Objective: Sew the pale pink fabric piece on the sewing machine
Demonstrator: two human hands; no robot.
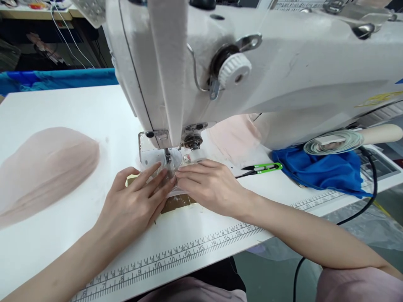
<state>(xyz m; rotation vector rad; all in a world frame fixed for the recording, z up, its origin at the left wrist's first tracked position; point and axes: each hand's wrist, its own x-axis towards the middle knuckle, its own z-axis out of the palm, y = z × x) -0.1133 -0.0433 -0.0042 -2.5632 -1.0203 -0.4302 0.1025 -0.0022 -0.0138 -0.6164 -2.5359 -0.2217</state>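
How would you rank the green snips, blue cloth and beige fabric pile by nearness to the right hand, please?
1. The green snips, just right of the right hand.
2. The blue cloth, farther right.
3. The beige fabric pile, far left.

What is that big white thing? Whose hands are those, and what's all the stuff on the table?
The big white thing is a sewing machine. The picture comes from a camera worn on the person's head, looking down, so both hands belong to that person. The left hand and the right hand lie flat. Their fingertips press on a thin see-through cloth right by the machine's needle. The hands grip nothing; they only press. On the white table there is also a soft pile of pale pinkish cloth on the left. On the right are small green snips and a crumpled blue cloth. A ruler is printed along the near edge.
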